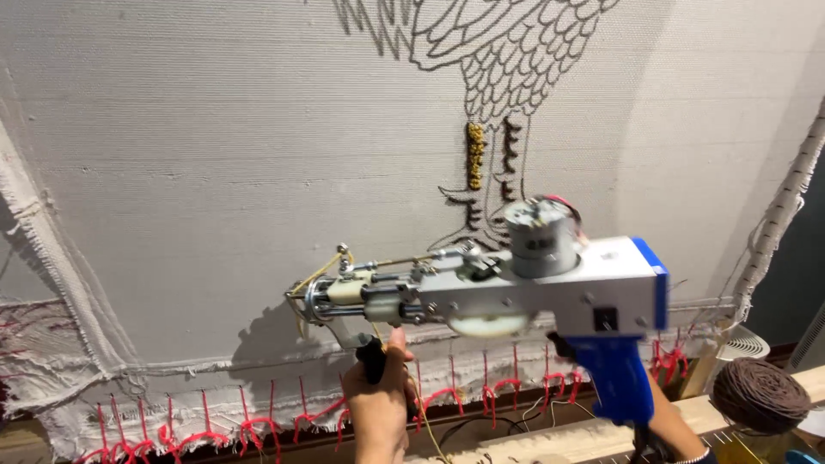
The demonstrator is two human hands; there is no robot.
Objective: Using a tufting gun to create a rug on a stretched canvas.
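A silver tufting gun (pixel 507 288) with a blue grip and a round motor on top is held sideways in front of a stretched grey cloth (pixel 215 155). Its needle end (pixel 305 301) points left with yellow yarn threaded through it. My left hand (pixel 382 404) is closed on the gun's black front handle from below. My right hand (pixel 666 425) wraps the blue rear grip, mostly hidden behind it. A bird outline (pixel 507 60) is drawn on the cloth, with a short strip of yellow tufting (pixel 474 155) on its leg.
Red cord loops (pixel 258 425) lace the cloth's lower edge to a wooden frame bar (pixel 567 438). A ball of brown yarn (pixel 760 395) rests at the lower right beside a white fan grille (pixel 743 344). A rope-laced edge (pixel 786 198) runs up the right side.
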